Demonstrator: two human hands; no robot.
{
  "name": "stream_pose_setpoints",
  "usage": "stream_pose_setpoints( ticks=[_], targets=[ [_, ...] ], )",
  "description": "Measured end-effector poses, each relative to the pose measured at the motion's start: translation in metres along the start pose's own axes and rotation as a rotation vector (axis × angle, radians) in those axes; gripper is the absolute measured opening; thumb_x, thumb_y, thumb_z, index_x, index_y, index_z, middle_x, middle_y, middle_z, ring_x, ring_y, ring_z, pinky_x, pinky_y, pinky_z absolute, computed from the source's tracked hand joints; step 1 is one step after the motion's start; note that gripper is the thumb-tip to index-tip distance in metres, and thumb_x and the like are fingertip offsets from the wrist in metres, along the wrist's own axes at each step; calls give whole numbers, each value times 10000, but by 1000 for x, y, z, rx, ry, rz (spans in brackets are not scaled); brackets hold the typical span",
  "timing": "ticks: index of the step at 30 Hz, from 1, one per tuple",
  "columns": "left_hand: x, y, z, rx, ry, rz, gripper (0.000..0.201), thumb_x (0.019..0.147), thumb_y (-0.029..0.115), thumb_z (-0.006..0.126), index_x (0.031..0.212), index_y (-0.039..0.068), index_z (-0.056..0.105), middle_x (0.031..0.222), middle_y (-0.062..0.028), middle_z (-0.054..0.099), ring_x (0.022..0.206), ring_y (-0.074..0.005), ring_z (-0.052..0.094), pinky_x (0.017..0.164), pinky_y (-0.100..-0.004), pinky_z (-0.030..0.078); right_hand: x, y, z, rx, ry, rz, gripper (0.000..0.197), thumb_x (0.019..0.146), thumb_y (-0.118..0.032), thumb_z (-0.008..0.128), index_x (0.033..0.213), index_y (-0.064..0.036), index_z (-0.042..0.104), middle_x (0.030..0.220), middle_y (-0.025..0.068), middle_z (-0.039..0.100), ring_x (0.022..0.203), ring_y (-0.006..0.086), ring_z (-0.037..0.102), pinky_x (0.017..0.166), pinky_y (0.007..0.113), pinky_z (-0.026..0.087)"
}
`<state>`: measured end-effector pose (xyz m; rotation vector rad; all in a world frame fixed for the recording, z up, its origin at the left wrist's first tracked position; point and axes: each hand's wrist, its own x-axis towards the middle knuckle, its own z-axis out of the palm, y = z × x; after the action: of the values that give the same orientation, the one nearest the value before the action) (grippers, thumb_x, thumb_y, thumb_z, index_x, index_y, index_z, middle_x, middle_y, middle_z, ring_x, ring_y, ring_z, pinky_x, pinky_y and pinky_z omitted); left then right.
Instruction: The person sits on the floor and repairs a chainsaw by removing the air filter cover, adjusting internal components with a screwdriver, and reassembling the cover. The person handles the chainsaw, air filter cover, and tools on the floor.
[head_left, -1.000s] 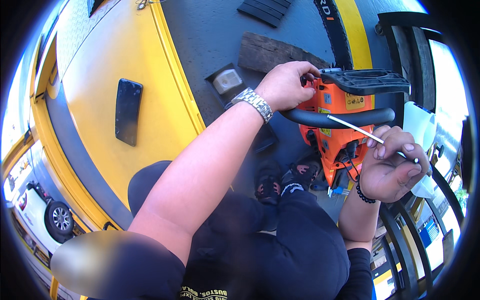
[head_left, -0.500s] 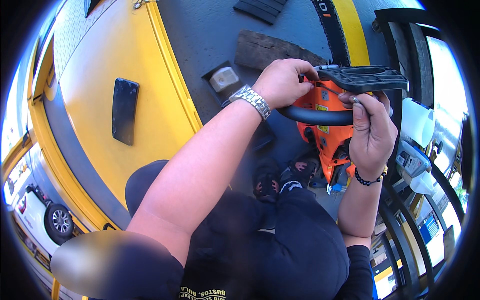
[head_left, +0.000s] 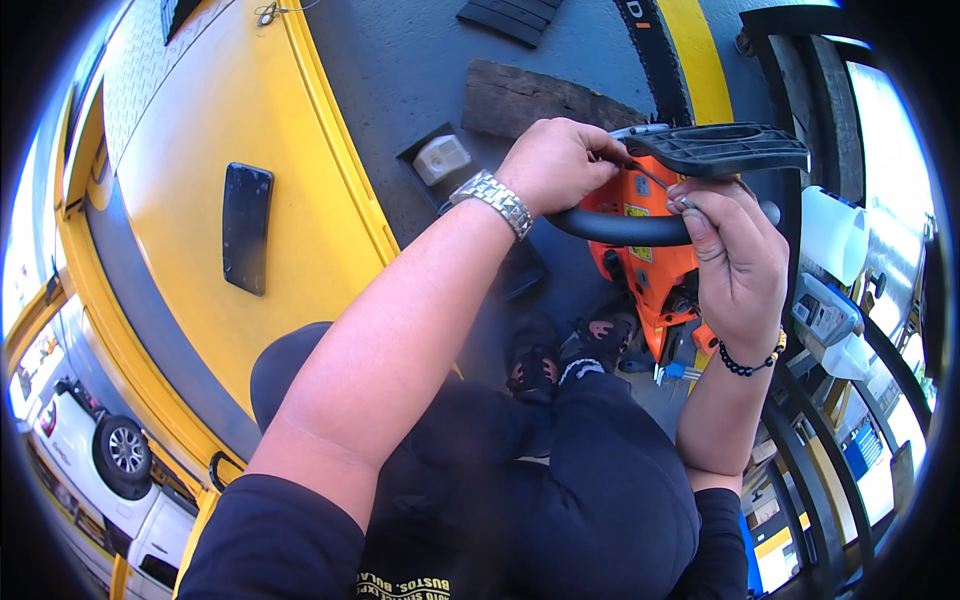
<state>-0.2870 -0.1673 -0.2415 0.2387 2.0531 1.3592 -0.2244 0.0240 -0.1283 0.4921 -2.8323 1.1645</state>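
An orange chainsaw (head_left: 650,285) stands in front of me with its guide bar (head_left: 655,60) pointing away. My right hand (head_left: 735,240) is closed, thumb against fingers, on a thin metal rod tool (head_left: 652,177) that slants up-left over the saw's top. My left hand (head_left: 565,165) is closed in a pinch by the rod's far end, at the upper left of the orange housing. What its fingertips hold is hidden. The black front handle (head_left: 630,228) curves below both hands. The black hand guard (head_left: 735,148) stands above my right fingers.
A yellow platform (head_left: 330,230) at left carries a black phone (head_left: 248,230). A wooden plank (head_left: 545,98) and a whitish block (head_left: 440,160) lie on the grey floor. At right, a black metal rack (head_left: 800,420) stands close, with white plastic containers (head_left: 832,240) beside it.
My right hand has shifted slightly left and turned a little, still gripping the rod. My left hand stays at nearly the same spot on the saw. The view has shifted slightly.
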Motion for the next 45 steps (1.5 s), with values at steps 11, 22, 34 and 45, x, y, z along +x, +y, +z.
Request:
stream_pose_setpoints(
  ticks=[11,22,34,45],
  targets=[
    [2,-1,0,57,-39,-33,272,893,199,718,1146,171,813,1000,-112,798,864,-202,753,840,-323,582,19,9,-26,8,-288,-50,98,942,-53,704,1023,0,702,944,143,706,784,302,697,694,349,553],
    [2,-1,0,56,-25,-23,269,887,199,716,1133,164,817,982,-113,799,846,-197,751,826,-322,583,12,16,-18,-7,-151,-62,105,950,-72,701,1028,-2,708,922,130,703,765,296,686,666,342,536],
    [2,0,1,39,-20,-44,258,883,182,718,1114,126,817,946,-118,797,820,-184,746,798,-318,581,15,10,-19,-33,-173,-20,99,927,-72,716,994,1,707,883,129,679,746,303,674,655,357,531],
    [-47,41,21,-246,165,60,263,901,172,774,1106,6,769,938,-101,769,824,-127,703,774,-281,561,-1,-9,14,-377,257,-34,140,816,-54,714,722,-16,617,818,105,578,732,283,544,685,408,435]
  ],
)
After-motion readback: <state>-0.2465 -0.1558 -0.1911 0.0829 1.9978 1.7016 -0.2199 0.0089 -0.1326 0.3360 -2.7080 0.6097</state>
